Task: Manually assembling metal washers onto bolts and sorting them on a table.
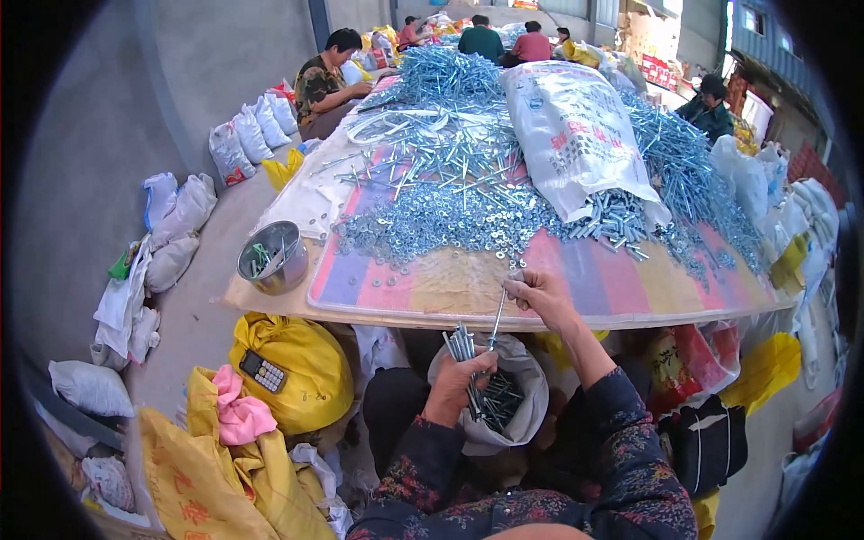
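Note:
My left hand point(454, 385) is closed round a bundle of long metal bolts point(461, 344), over the mouth of an open white sack point(537, 400). Dark-looking bolts point(498, 405) fill the sack. My right hand point(543, 295) pinches the upper end of a single long bolt point(499, 315) at the table's near edge. That bolt slants down to my left hand, its lower end by the thumb. Just beyond my right fingers, small washers and nuts point(450, 229) are spread over the striped cloth point(441, 286). Whether the fingertips also hold a small part is hidden.
Heaped bolts point(450, 76) and a full white sack point(576, 135) cover the table beyond. A metal pot point(273, 258) stands on the left corner. A yellow sack point(301, 355) bears a phone point(262, 370). Several people work around the far table; one person point(328, 85) sits left.

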`<state>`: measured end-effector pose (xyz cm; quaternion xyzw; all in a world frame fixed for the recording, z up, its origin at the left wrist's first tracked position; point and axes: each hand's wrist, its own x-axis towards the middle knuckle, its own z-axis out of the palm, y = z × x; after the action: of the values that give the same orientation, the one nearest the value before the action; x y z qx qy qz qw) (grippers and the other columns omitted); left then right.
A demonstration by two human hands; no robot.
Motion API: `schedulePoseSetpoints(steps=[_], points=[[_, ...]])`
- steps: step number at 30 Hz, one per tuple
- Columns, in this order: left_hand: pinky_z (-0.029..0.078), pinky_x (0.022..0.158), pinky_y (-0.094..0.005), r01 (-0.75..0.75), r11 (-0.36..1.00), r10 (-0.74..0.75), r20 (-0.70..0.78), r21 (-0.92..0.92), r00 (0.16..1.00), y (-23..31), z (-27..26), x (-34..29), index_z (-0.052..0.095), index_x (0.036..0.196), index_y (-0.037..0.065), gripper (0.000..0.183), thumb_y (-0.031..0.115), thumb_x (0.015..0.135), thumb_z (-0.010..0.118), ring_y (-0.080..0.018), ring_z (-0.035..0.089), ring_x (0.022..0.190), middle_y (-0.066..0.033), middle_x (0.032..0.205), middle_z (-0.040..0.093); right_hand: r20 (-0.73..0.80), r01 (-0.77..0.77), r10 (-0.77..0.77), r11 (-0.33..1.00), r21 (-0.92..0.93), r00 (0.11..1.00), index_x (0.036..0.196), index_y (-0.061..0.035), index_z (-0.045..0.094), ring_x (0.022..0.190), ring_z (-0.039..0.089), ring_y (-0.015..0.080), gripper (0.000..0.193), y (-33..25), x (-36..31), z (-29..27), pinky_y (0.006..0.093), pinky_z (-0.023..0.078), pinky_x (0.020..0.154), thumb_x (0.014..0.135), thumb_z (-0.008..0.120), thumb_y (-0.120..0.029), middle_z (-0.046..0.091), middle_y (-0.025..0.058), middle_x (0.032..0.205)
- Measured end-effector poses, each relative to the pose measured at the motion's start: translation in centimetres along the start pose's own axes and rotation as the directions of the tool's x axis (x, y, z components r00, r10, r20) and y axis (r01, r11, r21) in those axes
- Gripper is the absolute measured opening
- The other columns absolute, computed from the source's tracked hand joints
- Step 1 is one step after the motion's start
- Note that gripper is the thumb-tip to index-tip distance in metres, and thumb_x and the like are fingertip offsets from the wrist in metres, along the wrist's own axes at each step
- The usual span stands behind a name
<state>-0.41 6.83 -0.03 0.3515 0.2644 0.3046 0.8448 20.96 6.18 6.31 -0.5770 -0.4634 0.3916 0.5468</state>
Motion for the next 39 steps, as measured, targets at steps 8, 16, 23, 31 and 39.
schedulePoseSetpoints(steps=[8,16,23,31,39], points=[[0.036,0.044,-0.0233,-0.058,0.998,0.056,-0.046,-0.032,0.997,-0.6,-0.4,0.8,0.063,0.077,0.004,0.007,0.002,0.072,0.067,-0.0094,0.051,0.051,-0.0018,0.067,0.060,0.268,0.047,0.074,0.906,-0.420,0.961,0.088,-0.0023,0.068,0.063,0.053,0.0059,0.014,-0.3,2.2,-2.2,0.0236,0.042,0.055,0.085,0.069,-0.015,0.060,-0.0023,0.072],[0.037,0.042,-0.0201,-0.144,0.989,0.141,-0.149,-0.014,0.979,1.2,-1.0,2.0,0.066,0.088,-0.005,0.013,0.003,0.078,0.068,-0.0101,0.054,0.054,-0.0087,0.072,0.063,-0.072,-0.036,0.050,0.983,0.178,0.996,0.114,0.0023,0.061,0.092,0.061,0.0146,0.040,1.0,-2.3,6.1,0.0276,0.048,0.085,0.097,0.051,-0.032,0.065,0.0110,0.102],[0.037,0.043,-0.0211,-0.242,0.963,0.213,-0.221,-0.115,0.952,1.4,-1.2,1.1,0.065,0.090,-0.007,0.011,0.000,0.082,0.065,-0.0108,0.055,0.056,-0.0099,0.073,0.063,-0.109,0.175,-0.200,0.963,-0.204,0.974,0.114,0.0041,0.057,0.083,0.057,0.0167,0.046,-0.9,-8.1,9.7,0.0295,0.044,0.076,0.100,0.040,-0.036,0.065,0.0100,0.101],[0.039,0.044,-0.0208,-0.206,0.971,0.194,-0.108,-0.119,0.975,1.5,-0.2,0.0,0.063,0.088,-0.006,0.010,-0.002,0.079,0.068,-0.0110,0.054,0.053,-0.0107,0.072,0.062,-0.124,0.082,-0.072,0.994,0.074,0.990,0.126,0.0041,0.052,0.094,0.060,0.0202,0.055,0.6,-4.2,8.9,0.0314,0.047,0.082,0.100,0.036,-0.042,0.064,0.0138,0.103],[0.038,0.044,-0.0210,-0.270,0.959,0.247,-0.220,-0.082,0.944,1.3,-1.2,-0.5,0.063,0.089,-0.004,0.012,0.000,0.079,0.068,-0.0091,0.052,0.052,-0.0075,0.071,0.063,-0.198,0.295,-0.323,0.942,-0.158,0.926,0.112,0.0010,0.059,0.075,0.055,0.0112,0.036,-2.7,-8.2,9.8,0.0263,0.044,0.065,0.097,0.048,-0.030,0.063,0.0085,0.089]])
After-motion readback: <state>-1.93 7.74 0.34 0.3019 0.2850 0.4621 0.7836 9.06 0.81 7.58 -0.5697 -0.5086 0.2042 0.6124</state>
